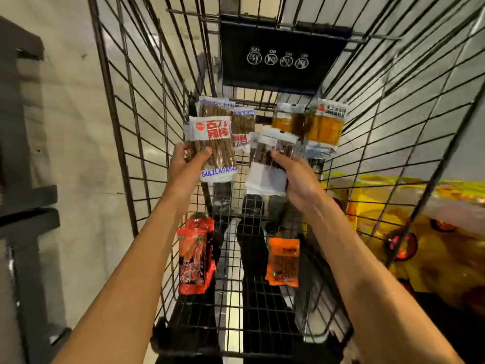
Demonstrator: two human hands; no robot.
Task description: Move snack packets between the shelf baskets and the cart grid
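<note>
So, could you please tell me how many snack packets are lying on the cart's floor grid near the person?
2: a red packet on the left side below the left forearm, and an orange packet to its right. Others farther in are held or stacked, and some may be hidden.

Bright, even indoor light; glare streaks the cart wires [147,106]. Wide-angle bowing bends the edges. Motion blur and blocky smearing soften the yellow goods [420,232] at right.

floor [86,143]: pale, glossy tile | dark shelving [23,179]: left edge | light: bright reflections
</note>
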